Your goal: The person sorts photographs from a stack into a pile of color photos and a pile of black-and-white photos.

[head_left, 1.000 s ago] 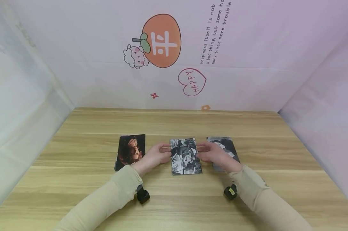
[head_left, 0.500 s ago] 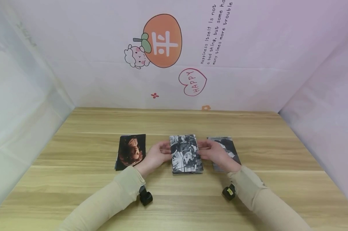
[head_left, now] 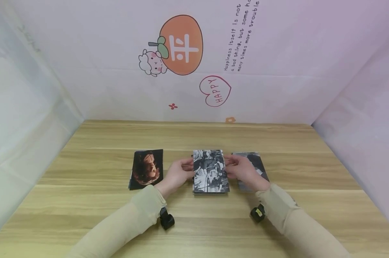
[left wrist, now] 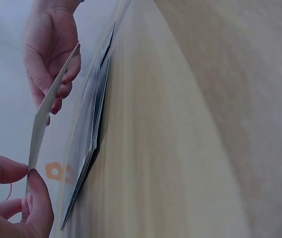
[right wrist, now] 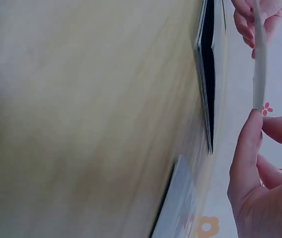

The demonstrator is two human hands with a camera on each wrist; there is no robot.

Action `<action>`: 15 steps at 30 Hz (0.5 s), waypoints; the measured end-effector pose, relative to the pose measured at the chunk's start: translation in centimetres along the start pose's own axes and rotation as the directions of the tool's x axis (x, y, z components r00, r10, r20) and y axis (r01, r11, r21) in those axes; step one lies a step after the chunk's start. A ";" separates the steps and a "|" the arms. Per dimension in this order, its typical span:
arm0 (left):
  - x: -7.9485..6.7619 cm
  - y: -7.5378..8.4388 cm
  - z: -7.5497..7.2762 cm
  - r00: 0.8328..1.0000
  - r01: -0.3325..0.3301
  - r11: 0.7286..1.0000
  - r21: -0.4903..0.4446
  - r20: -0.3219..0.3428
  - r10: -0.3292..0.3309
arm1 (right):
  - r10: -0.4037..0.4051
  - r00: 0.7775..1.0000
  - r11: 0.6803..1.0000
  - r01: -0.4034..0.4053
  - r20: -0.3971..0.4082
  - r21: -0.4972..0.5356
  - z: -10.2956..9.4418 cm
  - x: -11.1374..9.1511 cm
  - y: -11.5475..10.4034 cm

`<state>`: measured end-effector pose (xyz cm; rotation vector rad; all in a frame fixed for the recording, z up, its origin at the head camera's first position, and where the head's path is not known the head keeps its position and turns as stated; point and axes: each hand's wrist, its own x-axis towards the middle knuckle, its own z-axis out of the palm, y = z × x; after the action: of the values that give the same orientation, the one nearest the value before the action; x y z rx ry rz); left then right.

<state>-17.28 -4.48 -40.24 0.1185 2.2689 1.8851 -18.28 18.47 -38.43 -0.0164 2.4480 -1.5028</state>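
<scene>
Both hands hold a black-and-white photo card (head_left: 210, 172) by its opposite long edges. My left hand (head_left: 176, 175) pinches the left edge, thumb and forefinger meeting on the card (left wrist: 40, 126) in the left wrist view. On the other edge, my right hand (head_left: 244, 173) pinches it between thumb and forefinger, shown close in the right wrist view. The card is raised off the table, its picture facing up. Below its near edge in the head view, a sliver of further cards (head_left: 210, 194) shows; the held card hides the rest.
To the left lies a small stack of photo cards (head_left: 147, 170) with a dark portrait on top. Another grey photo card (head_left: 260, 168) lies to the right, partly behind my right hand. The wood-grain table (head_left: 194, 229) meets a printed white backdrop (head_left: 278, 71) at the back.
The black-and-white card has risen from the middle and shifted slightly right, held in both hands. The left hand has moved right with it. The two side stacks have not moved.
</scene>
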 end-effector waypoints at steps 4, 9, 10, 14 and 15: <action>0.3 0.3 0.6 1.000 0.009 1.000 -0.010 0.021 -0.009 | -0.004 1.000 0.999 0.004 -0.006 -0.032 -0.8 -0.5 -0.3; 0.5 0.6 1.6 0.999 -0.002 1.000 -0.024 0.046 0.003 | -0.012 1.000 1.000 0.011 -0.017 -0.028 -1.8 -0.9 -0.2; 0.5 0.7 1.9 0.999 -0.003 1.000 -0.023 0.051 0.004 | -0.013 1.000 1.000 0.012 -0.024 -0.021 -2.0 -1.0 0.0; 0.5 1.2 2.8 0.998 -0.007 1.000 -0.002 0.060 0.007 | -0.025 0.999 1.000 0.025 -0.032 0.000 -2.8 -1.2 0.6; 0.5 1.3 3.1 0.998 -0.008 1.000 0.006 0.060 0.008 | -0.027 0.999 1.000 0.027 -0.032 0.001 -3.0 -1.2 0.8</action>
<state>-17.24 -1.21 -39.58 0.1828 2.2385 1.8526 -17.70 21.62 -37.54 -0.0256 2.4815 -1.5273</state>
